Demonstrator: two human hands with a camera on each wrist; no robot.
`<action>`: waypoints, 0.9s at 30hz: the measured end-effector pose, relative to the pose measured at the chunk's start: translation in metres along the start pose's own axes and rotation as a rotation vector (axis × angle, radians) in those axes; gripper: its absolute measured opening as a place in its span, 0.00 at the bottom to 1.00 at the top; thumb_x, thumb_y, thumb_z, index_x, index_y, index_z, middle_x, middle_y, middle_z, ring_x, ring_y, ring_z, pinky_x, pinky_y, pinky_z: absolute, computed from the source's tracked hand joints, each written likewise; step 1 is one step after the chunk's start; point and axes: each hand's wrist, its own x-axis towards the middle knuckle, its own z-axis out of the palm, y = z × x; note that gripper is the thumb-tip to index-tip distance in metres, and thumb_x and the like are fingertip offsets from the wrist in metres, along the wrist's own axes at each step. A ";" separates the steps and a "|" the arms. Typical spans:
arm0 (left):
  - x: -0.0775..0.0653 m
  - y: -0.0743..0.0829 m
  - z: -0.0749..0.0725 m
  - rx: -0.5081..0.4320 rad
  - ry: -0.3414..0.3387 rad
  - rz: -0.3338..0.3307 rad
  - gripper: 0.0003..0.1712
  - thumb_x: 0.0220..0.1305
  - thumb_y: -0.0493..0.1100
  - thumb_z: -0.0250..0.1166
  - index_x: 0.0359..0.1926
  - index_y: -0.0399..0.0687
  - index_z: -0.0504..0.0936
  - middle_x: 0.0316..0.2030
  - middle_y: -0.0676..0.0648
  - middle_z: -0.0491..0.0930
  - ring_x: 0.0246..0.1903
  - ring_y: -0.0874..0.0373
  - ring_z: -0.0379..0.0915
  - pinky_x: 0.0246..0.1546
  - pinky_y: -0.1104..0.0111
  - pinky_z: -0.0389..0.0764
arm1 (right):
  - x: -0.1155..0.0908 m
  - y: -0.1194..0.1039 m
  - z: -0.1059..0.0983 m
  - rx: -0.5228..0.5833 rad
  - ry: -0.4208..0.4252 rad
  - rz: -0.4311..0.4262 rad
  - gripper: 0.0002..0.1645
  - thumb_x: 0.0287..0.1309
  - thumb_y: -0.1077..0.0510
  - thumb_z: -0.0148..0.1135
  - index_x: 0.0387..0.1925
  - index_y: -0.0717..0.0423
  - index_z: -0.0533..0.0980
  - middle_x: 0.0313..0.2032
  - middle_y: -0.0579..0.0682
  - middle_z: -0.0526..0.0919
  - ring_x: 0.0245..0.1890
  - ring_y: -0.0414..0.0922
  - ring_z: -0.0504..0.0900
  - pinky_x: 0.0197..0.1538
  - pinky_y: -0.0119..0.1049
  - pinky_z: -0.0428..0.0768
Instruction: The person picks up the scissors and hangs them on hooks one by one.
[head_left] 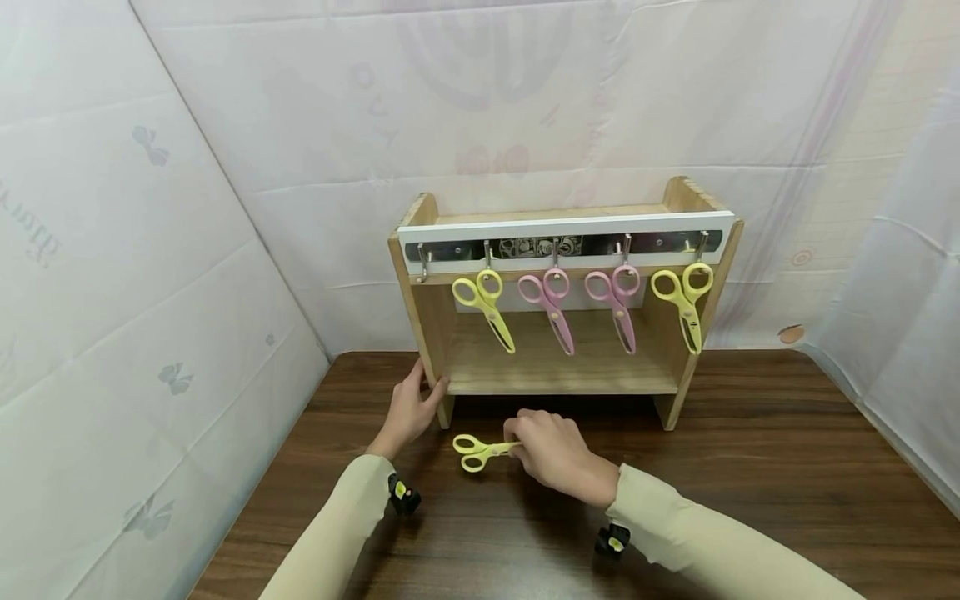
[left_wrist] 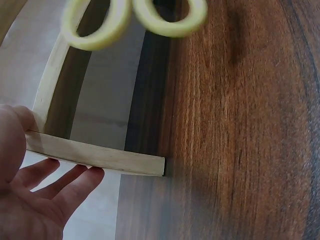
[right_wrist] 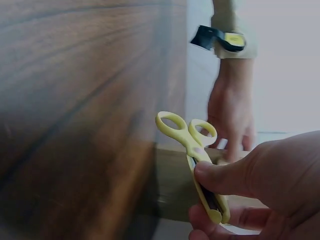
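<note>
My right hand (head_left: pixel 553 450) pinches yellow scissors (head_left: pixel 480 451) by the blade end, thumb on one side and fingers on the other. Their two loops point left in the head view. In the right wrist view the blades of these scissors (right_wrist: pixel 194 145) lie together. My left hand (head_left: pixel 412 406) grips the lower left side panel of a small wooden rack (head_left: pixel 562 387), thumb at the front edge and fingers along the outer face. On the rack's hook rail (head_left: pixel 465 250) hang yellow scissors (head_left: pixel 486 302), two pink pairs (head_left: pixel 553 310) (head_left: pixel 618 308) and another yellow pair (head_left: pixel 684 300); the leftmost hook (head_left: pixel 422 260) is bare.
The rack stands at the back of a dark brown wooden table (head_left: pixel 720 500). Behind it hangs a pale printed cloth (head_left: pixel 525 108), with another cloth wall (head_left: pixel 135 292) at the left. Dark wrist cameras (head_left: pixel 403 494) sit at both sleeves.
</note>
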 end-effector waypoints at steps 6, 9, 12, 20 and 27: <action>0.000 -0.001 0.001 0.008 0.007 0.011 0.31 0.78 0.45 0.60 0.75 0.40 0.63 0.58 0.29 0.79 0.56 0.37 0.80 0.51 0.46 0.85 | 0.005 -0.005 -0.025 -0.053 0.057 -0.015 0.08 0.59 0.57 0.76 0.29 0.44 0.82 0.28 0.39 0.77 0.25 0.40 0.78 0.19 0.32 0.71; -0.001 0.000 0.001 -0.001 0.009 0.011 0.31 0.78 0.44 0.60 0.75 0.40 0.64 0.58 0.29 0.79 0.56 0.37 0.80 0.52 0.45 0.84 | 0.007 -0.008 -0.036 -0.058 0.088 -0.018 0.08 0.58 0.57 0.77 0.30 0.44 0.83 0.30 0.38 0.79 0.28 0.41 0.80 0.21 0.35 0.74; -0.001 0.000 0.001 -0.005 0.009 0.002 0.31 0.78 0.44 0.60 0.75 0.40 0.64 0.58 0.30 0.79 0.56 0.37 0.80 0.53 0.45 0.83 | 0.009 -0.012 -0.046 -0.064 0.129 -0.023 0.07 0.58 0.56 0.77 0.31 0.43 0.84 0.31 0.37 0.81 0.30 0.42 0.80 0.24 0.38 0.78; -0.001 0.000 0.000 0.001 0.010 0.005 0.30 0.75 0.40 0.63 0.72 0.37 0.66 0.59 0.30 0.79 0.57 0.35 0.78 0.54 0.43 0.82 | 0.017 -0.020 -0.071 -0.041 0.273 -0.055 0.08 0.56 0.55 0.79 0.32 0.44 0.84 0.32 0.37 0.82 0.32 0.41 0.75 0.26 0.37 0.76; -0.001 0.002 0.000 0.062 0.035 0.027 0.16 0.73 0.38 0.65 0.57 0.40 0.74 0.42 0.38 0.84 0.44 0.42 0.82 0.44 0.49 0.84 | 0.027 -0.026 -0.082 0.039 0.423 -0.095 0.06 0.56 0.57 0.79 0.34 0.46 0.87 0.33 0.39 0.84 0.32 0.41 0.73 0.29 0.35 0.76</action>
